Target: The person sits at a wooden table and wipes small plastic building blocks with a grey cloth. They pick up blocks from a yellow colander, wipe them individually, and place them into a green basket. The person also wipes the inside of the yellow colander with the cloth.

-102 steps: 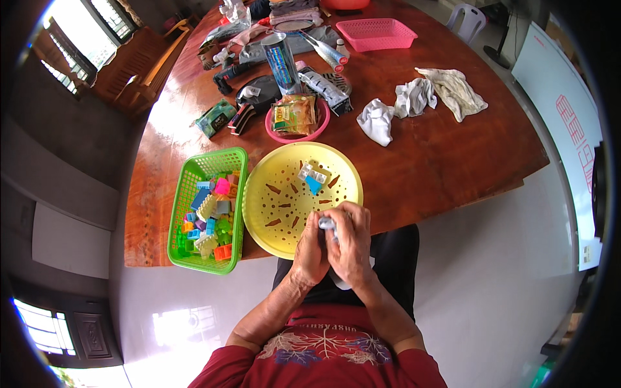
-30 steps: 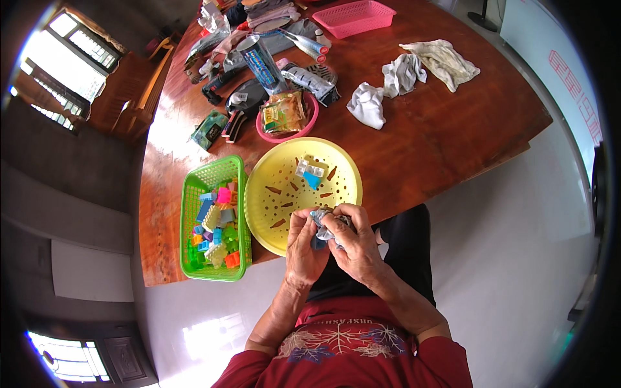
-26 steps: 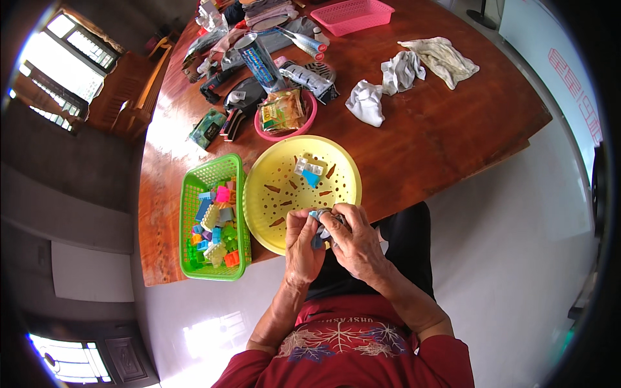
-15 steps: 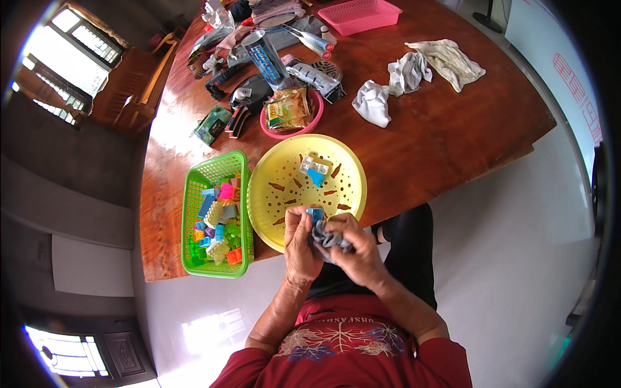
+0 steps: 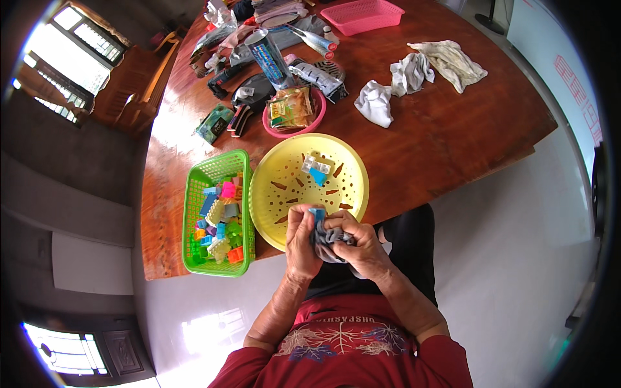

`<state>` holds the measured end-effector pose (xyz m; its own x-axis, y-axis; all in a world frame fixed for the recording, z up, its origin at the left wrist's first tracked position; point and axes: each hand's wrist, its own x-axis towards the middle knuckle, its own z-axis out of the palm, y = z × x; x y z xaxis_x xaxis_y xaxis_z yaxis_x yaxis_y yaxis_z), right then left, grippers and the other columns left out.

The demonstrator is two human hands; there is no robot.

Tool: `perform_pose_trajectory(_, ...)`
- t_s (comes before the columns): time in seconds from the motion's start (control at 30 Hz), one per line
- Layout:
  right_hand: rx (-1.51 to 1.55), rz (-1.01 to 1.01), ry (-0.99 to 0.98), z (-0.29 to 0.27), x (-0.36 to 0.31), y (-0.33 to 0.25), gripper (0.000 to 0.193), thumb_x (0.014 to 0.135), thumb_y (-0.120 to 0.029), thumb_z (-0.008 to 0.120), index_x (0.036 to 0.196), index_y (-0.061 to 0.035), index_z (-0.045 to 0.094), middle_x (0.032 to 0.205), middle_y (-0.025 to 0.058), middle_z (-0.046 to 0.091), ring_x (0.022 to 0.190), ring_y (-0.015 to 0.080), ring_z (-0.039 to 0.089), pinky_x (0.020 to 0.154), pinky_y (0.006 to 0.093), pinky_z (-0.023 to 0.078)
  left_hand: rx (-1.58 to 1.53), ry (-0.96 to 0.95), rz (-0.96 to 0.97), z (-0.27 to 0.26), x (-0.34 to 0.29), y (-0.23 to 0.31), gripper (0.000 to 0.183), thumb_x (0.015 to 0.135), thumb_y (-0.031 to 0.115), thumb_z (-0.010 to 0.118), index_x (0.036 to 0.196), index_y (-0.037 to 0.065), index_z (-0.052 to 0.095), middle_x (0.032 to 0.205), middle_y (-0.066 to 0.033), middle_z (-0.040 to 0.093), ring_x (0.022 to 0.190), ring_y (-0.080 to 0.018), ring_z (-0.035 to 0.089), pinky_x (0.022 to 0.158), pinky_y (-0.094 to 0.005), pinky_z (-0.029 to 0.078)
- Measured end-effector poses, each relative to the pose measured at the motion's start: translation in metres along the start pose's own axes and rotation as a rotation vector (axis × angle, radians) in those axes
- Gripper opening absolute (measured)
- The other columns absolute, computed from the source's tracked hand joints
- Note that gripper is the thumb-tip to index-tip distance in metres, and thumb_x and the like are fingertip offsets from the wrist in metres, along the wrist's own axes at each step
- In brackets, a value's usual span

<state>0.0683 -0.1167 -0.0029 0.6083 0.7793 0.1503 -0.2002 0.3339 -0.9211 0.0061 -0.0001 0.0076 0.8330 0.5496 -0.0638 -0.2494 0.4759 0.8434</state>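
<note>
Over the near rim of a yellow plastic colander (image 5: 272,194), my two hands meet. Pinched in my left hand (image 5: 301,242) is a blue toy building block (image 5: 317,213), only its upper part showing. My right hand (image 5: 362,249) is closed on a crumpled grey cloth (image 5: 331,247), which is pressed against the block and hides its lower part. Inside the colander lie a white block (image 5: 315,163) and a light blue block (image 5: 317,176), touching each other. Left of the colander, a green plastic basket (image 5: 187,216) holds several colourful building blocks (image 5: 217,216).
Behind the colander is a small pink basin (image 5: 284,134) with packets. Crumpled white cloths (image 5: 374,103) lie to the right. Farther back stand a tall can (image 5: 268,59), a pink basket (image 5: 362,19), rackets and clothes. The wooden table's (image 5: 446,149) near edge runs beside my leg.
My right hand has shifted slightly with the grey cloth, rubbing at the blue block. The block is tilted a little differently in my left hand. The view has moved slightly.
</note>
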Motion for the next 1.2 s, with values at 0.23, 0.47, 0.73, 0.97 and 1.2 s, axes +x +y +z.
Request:
perform_pose_trajectory(0.23,-0.825,-0.404,0.232,0.026,-0.009,0.009,0.043,0.070,0.006,0.062,0.111,-0.0003,0.056,0.105,0.0137,0.049,0.091,0.0259,0.055,0.077,0.0338,0.048,-0.067,0.013,-0.029,0.003,0.005,0.005,0.021,0.094,0.023,0.054,0.107,0.009,0.045,0.091,-0.0047,0.054,0.079,-0.0113,0.050,0.073,-0.0239,0.044)
perform_pose_trajectory(0.47,-0.013,0.000,0.060,0.008,-0.010,0.006,0.033,0.076,0.003,0.059,0.109,0.0000,0.058,0.103,0.0084,0.050,0.087,0.0170,0.056,0.077,0.0265,0.047,-0.060,-0.031,-0.012,0.001,0.003,0.000,0.018,0.095,0.022,0.051,0.107,0.011,0.043,0.092,-0.0024,0.053,0.080,-0.0097,0.049,0.073,-0.0228,0.044)
perform_pose_trajectory(0.73,-0.525,-0.262,0.053,0.014,-0.003,0.010,0.039,0.068,0.010,0.057,0.105,0.0002,0.059,0.104,0.0111,0.049,0.092,0.0234,0.057,0.077,0.0325,0.049,0.012,0.023,0.026,0.002,-0.001,-0.001,0.019,0.097,0.023,0.050,0.110,0.015,0.039,0.091,-0.0007,0.051,0.080,-0.0074,0.047,0.069,-0.0212,0.043)
perform_pose_trajectory(0.97,-0.520,-0.359,0.187,0.015,-0.012,0.008,0.035,0.069,0.005,0.062,0.102,-0.0008,0.054,0.102,0.0125,0.049,0.090,0.0266,0.054,0.079,0.0350,0.047,-0.273,0.078,-0.225,-0.006,0.007,-0.005,0.032,0.093,0.037,0.055,0.103,0.006,0.052,0.087,-0.0034,0.054,0.076,-0.0110,0.050,0.067,-0.0245,0.046)
perform_pose_trajectory(1.2,-0.777,-0.551,0.300,0.022,0.007,0.010,0.033,0.070,0.004,0.064,0.100,-0.0017,0.053,0.096,0.0142,0.050,0.086,0.0312,0.053,0.072,0.0376,0.046,-0.223,0.021,-0.114,-0.002,-0.003,-0.011,0.022,0.096,0.025,0.050,0.106,0.005,0.054,0.097,-0.0056,0.059,0.086,-0.0140,0.057,0.077,-0.0274,0.050)
